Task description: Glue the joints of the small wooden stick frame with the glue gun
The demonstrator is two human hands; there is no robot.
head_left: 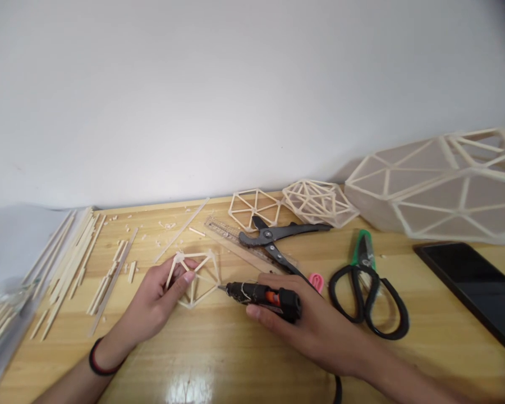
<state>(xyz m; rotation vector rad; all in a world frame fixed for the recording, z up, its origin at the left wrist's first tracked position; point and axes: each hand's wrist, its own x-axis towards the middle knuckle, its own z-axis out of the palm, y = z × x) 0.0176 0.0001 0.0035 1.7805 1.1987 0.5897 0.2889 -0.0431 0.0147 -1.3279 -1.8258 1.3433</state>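
My left hand [162, 294] pinches a small frame of wooden sticks [205, 291] between thumb and fingers. The sticks form triangles meeting at a middle joint, with whitish glue at the corners. In my right hand [309, 325] lies a black hot glue gun [255, 293] with an orange part on its side. Its metal nozzle points left and is at, or very close to, the right corner of the frame; I cannot tell whether they touch. Parts of my left fingers are hidden behind the sticks.
Loose wooden sticks [78, 255] lie left. Behind my hands are a clear ruler [235, 242], dark cutting pliers [273, 233], a flat stick hexagon [256, 209] and a stick polyhedron [320, 202]. Rightward are black-handled scissors [364, 292], a phone [473, 280] and a large covered frame [437, 193].
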